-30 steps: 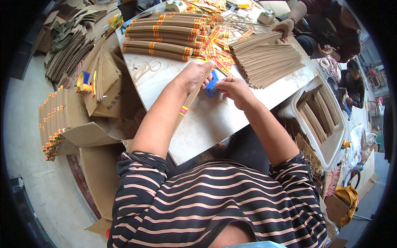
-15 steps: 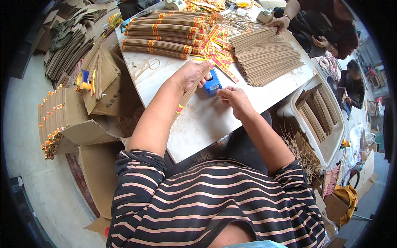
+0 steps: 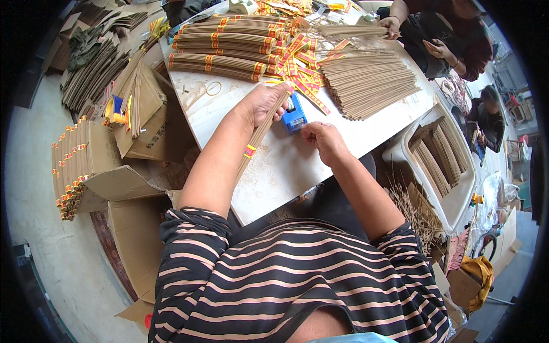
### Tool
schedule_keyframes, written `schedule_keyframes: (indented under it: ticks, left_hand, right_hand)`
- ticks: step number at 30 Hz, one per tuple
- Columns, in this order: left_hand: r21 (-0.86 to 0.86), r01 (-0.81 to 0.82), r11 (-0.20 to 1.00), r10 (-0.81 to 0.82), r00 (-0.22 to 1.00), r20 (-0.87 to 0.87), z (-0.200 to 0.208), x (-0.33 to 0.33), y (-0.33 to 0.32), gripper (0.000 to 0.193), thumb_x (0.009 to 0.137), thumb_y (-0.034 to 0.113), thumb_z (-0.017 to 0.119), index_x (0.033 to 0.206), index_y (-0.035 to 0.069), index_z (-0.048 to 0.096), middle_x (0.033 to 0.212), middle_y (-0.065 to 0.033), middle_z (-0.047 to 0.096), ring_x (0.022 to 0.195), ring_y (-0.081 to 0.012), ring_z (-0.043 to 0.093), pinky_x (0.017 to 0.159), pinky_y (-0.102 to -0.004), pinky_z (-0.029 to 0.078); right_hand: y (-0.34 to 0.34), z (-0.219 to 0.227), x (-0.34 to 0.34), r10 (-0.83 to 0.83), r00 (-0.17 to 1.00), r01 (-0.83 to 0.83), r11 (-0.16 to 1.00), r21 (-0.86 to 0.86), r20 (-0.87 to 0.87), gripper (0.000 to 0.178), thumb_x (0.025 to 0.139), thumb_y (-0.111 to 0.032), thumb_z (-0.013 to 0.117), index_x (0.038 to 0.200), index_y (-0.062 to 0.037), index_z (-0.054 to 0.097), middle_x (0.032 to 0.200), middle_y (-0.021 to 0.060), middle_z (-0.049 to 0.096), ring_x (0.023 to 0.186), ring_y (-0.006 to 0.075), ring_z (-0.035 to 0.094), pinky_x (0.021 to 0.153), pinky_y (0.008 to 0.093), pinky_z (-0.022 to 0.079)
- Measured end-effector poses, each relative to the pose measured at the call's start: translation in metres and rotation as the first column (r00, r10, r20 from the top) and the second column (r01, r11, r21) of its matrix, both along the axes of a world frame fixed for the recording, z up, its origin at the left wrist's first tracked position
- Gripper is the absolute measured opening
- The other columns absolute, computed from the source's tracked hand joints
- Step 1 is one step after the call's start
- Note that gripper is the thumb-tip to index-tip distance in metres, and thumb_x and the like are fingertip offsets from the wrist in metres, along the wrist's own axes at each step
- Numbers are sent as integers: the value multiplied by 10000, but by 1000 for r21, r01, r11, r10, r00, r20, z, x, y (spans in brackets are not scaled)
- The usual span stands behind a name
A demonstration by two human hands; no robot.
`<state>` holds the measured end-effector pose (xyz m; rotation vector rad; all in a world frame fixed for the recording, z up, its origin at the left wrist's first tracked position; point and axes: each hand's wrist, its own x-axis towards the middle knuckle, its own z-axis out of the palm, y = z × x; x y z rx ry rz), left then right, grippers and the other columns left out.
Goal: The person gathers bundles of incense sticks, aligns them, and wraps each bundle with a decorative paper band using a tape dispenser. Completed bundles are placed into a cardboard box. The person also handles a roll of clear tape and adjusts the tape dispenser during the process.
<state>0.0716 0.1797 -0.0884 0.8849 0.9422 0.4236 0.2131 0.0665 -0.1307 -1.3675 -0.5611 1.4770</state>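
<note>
My left hand (image 3: pixel 262 103) grips a thin bundle of brown incense sticks (image 3: pixel 258 137) that slants down along my forearm, with a red and yellow paper band near its lower end. Its upper end rests against a small blue tape dispenser (image 3: pixel 295 118) on the white table (image 3: pixel 286 171). My right hand (image 3: pixel 321 139) is just right of the dispenser, fingers pinched together as if on a strip of tape; the tape itself is too small to see.
Banded stick bundles (image 3: pixel 223 48) lie stacked at the table's far left, red and yellow paper labels (image 3: pixel 300 63) beside them, a loose stick pile (image 3: pixel 369 83) at the right. Another person's hands (image 3: pixel 394 24) work at the far end. Cardboard boxes (image 3: pixel 131 114) stand left, a white tub (image 3: pixel 440 160) right.
My right hand has drawn back toward me, away from the blue dispenser. My left hand keeps the bundle in nearly the same place.
</note>
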Motion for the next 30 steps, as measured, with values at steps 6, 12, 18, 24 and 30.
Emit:
schedule_keyframes:
  ticks: [6, 12, 18, 24, 30]
  left_hand:
    - [-23, 1, 1000, -1, 1000, 12, 2, 0, 1, 273, 864, 312, 571, 798, 49, 540, 593, -52, 508, 433, -91, 439, 345, -211, 349]
    - [-14, -2, 1000, 2, 1000, -24, 1, -1, 1, 266, 861, 318, 575, 815, 57, 548, 591, -48, 503, 431, -92, 435, 348, -210, 345]
    - [-4, 28, 1000, -28, 995, -91, 2, 4, 1, 261, 906, 330, 487, 954, 82, 552, 615, -24, 498, 430, -78, 415, 359, -199, 351]
    - [11, 10, 1000, -10, 999, -36, 4, 0, -7, 243, 906, 312, 498, 961, 78, 532, 621, -21, 499, 435, -66, 431, 361, -192, 356]
    - [123, 20, 992, -43, 981, 190, 50, -21, -40, 280, 900, 323, 511, 967, 51, 508, 617, -14, 497, 452, -56, 458, 377, -177, 364]
  right_hand:
    - [-3, -1, 1, 25, 999, -25, 1000, 5, 42, 157, 742, -113, 600, 620, -30, 546, 601, 16, 509, 540, 93, 420, 510, 228, 322]
    - [-1, -6, -2, 23, 992, -22, 1000, -12, 123, 162, 738, -123, 609, 623, -29, 544, 597, 14, 504, 520, 91, 410, 494, 235, 317]
    - [5, -10, 2, 35, 991, -31, 999, -34, 127, 150, 704, -93, 592, 584, -29, 528, 577, 14, 489, 511, 93, 407, 480, 244, 309]
    - [1, -6, 2, 53, 998, -53, 999, 9, 46, 130, 719, -116, 598, 615, -60, 544, 599, 7, 506, 530, 98, 432, 493, 240, 322]
    - [-37, 59, 36, 219, 962, -256, 934, 250, 165, 195, 850, -265, 588, 870, -73, 570, 831, -5, 579, 786, 85, 508, 752, 245, 390]
